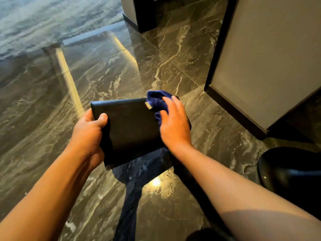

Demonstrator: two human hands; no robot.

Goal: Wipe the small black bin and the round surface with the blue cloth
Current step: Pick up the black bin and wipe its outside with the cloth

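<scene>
The small black bin is held in the air above the floor, one flat side facing me. My left hand grips its left edge, thumb on the facing side. My right hand presses the bunched blue cloth against the bin's upper right corner; the cloth's white tag shows by my fingers. A round black surface lies at the right edge, only partly in view.
Glossy dark marble floor spreads all around, with light reflections. A grey wall panel with dark skirting stands at the right, another dark-framed corner at the top. A pale carpet lies at the top left.
</scene>
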